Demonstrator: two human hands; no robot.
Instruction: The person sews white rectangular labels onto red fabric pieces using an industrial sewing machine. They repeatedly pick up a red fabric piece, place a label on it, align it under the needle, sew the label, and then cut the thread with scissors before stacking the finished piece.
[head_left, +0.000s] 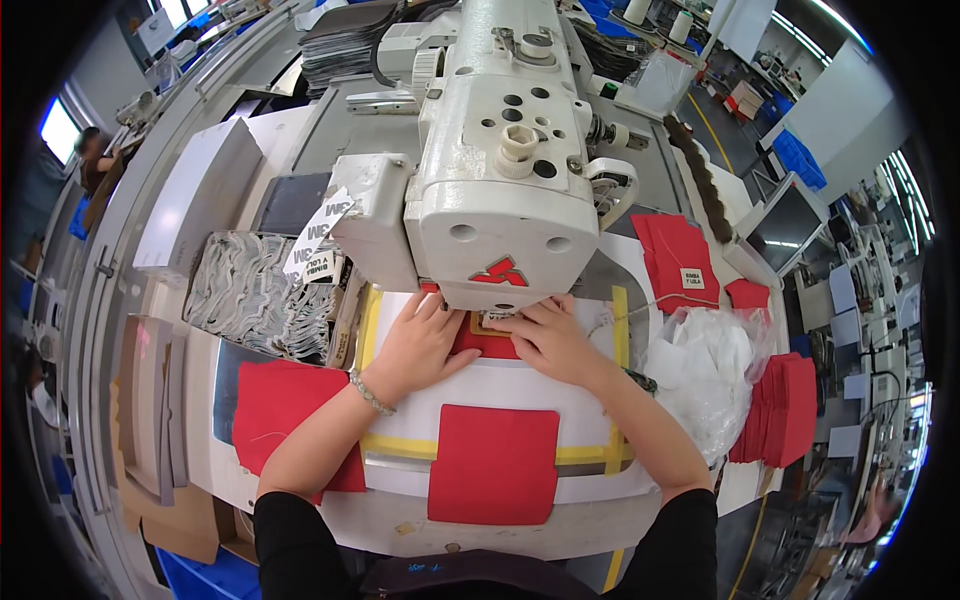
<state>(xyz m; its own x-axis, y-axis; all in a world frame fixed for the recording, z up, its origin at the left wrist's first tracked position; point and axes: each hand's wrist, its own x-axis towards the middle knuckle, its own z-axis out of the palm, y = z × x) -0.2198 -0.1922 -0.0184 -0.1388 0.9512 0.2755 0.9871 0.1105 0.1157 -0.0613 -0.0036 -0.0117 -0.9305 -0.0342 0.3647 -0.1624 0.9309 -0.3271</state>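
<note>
A red fabric piece (482,342) lies beneath the head of a white sewing machine (505,230). A small white label (497,316) sits on it, inside a yellowish frame. My left hand (425,342) rests flat at the left side of the fabric, thumb stretched toward the middle, fingertips partly under the machine head. My right hand (553,340) lies at the right, its index finger touching the label and its thumb apart on the red cloth. Closer to me, another red fabric piece (494,463) lies flat across the front edge of the yellow-taped white work plate (400,415).
Red pieces (290,405) lie under my left forearm. A tray of bundled labels (265,295) stands left, beside a long white box (200,195). To the right are a clear bag of white pieces (700,375), a red stack (780,410) and labelled red pieces (675,265).
</note>
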